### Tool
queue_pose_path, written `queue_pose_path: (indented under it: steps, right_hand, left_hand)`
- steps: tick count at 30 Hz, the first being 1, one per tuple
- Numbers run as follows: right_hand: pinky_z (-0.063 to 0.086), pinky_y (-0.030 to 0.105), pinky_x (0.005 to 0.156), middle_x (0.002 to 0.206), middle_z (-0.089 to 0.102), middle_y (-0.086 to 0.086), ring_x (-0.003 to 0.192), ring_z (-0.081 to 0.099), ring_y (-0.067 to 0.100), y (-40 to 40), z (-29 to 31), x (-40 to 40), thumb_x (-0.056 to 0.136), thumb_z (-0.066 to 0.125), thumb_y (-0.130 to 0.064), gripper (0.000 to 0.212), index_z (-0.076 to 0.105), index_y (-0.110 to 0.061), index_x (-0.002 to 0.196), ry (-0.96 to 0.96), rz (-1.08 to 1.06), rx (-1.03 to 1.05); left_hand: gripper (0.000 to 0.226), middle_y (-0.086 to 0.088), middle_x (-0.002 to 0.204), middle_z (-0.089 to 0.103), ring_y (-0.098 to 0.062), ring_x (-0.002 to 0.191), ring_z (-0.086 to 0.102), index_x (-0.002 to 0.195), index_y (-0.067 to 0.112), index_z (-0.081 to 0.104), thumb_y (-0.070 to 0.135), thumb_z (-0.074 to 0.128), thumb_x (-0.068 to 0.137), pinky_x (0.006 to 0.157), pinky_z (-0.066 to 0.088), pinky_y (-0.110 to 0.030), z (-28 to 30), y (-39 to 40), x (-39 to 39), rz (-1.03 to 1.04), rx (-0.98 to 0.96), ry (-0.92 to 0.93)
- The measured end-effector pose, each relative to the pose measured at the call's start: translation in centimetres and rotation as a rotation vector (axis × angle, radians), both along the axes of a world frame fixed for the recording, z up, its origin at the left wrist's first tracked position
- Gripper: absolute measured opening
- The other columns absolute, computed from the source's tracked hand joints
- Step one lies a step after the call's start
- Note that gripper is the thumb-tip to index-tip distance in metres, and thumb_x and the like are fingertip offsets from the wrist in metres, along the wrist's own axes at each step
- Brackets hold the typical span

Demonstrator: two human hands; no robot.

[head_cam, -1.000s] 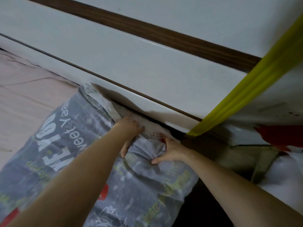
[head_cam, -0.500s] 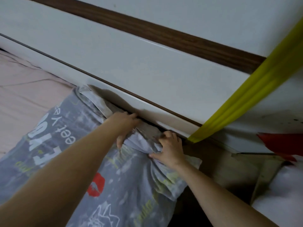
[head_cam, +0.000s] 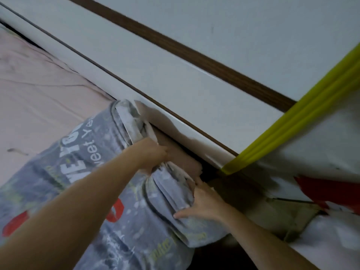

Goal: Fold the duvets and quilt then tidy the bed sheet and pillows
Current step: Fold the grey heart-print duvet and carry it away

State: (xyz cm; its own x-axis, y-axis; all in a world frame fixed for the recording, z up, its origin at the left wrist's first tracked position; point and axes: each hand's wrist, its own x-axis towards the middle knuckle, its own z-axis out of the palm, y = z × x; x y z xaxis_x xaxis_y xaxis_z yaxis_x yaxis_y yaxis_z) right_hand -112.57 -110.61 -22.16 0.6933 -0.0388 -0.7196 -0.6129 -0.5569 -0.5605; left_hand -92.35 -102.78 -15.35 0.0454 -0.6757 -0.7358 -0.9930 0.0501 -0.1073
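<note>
Here, a person's left hand (head_cam: pixel 153 152) curls its fingers into the bunched open end of a grey printed pillow (head_cam: pixel 93 172), gripping the gathered cloth where it meets the white headboard (head_cam: pixel 175 88). Just to the right and a little nearer the viewer, the right hand (head_cam: pixel 202 199) lies against the same bunched end, its thumb stretched flat across the fabric; its fingers reach round the far side of the folds, and whether they pinch the cloth cannot be told. Between the two hands the pillowcase stands in thick pleats, with a pinkish inner cover (head_cam: pixel 183 158) showing just beyond the left hand's knuckles. The pillow runs back from the hands toward the lower left, printed with white lettering and red lips, and it rests on a pink bed sheet (head_cam: pixel 39 90) that spreads away to the left of the left forearm. Beyond the hands the headboard rises, crossed by a dark wooden strip (head_cam: pixel 194 55). To the right of the right hand a yellow-green band (head_cam: pixel 292 123) slants down to the headboard's lower edge, and farther right sits white material with a red patch (head_cam: pixel 329 191).
</note>
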Motion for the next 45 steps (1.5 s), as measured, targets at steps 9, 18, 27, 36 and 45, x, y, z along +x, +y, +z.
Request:
queue_pose_path:
  steps: [9,18,27,36,45]
  right_hand:
    - [0.04,0.018,0.085,0.134,0.045,0.0,0.124,0.05,0.026,7.9,14.1,2.0,0.077,0.077,-0.029,0.098,0.009,-0.024,0.148,-0.249,-0.335,0.005]
    - [0.044,0.029,0.096,0.135,0.051,0.013,0.121,0.052,0.03,11.9,26.1,13.2,0.083,0.069,-0.021,0.064,0.042,-0.002,0.139,-0.241,-0.305,0.215]
    - [0.051,0.045,0.091,0.114,0.064,0.022,0.099,0.062,0.034,1.9,27.8,14.2,0.087,0.063,-0.02,0.036,0.06,0.0,0.118,-0.265,-0.097,0.019]
    - [0.052,0.035,0.073,0.099,0.067,0.017,0.089,0.062,0.03,2.4,23.3,12.4,0.078,0.072,-0.005,0.042,0.059,0.008,0.116,0.015,-0.251,0.167]
    - [0.044,0.024,0.045,0.075,0.055,0.01,0.06,0.052,0.018,19.0,29.4,14.1,0.092,0.056,-0.011,0.013,0.058,-0.002,0.084,-0.066,-0.053,0.325]
  left_hand:
    - [0.058,0.002,0.153,0.029,-0.025,0.137,0.032,0.143,0.028,0.038,0.036,0.06,0.09,0.112,0.027,-0.039,12.1,12.6,-2.8,0.72,-0.539,0.052]
    - [0.08,-0.007,0.157,0.022,-0.03,0.146,0.017,0.148,0.019,0.029,0.069,0.018,0.087,0.117,0.013,-0.048,19.7,17.9,-9.3,1.689,-0.844,0.338]
    - [0.057,-0.005,0.157,0.018,-0.035,0.143,0.019,0.146,0.019,0.025,0.05,0.021,0.099,0.113,0.018,-0.052,19.9,10.4,-8.5,1.678,-0.619,0.19]
    - [0.048,-0.01,0.153,0.033,-0.027,0.138,0.034,0.147,0.015,0.035,0.035,0.031,0.104,0.112,0.025,-0.033,17.4,12.0,-13.6,1.853,-0.631,0.367]
    - [0.053,0.007,0.136,0.046,-0.014,0.125,0.045,0.14,0.014,0.047,0.046,0.024,0.104,0.108,0.031,-0.028,23.2,24.0,-14.7,2.226,-1.365,0.654]
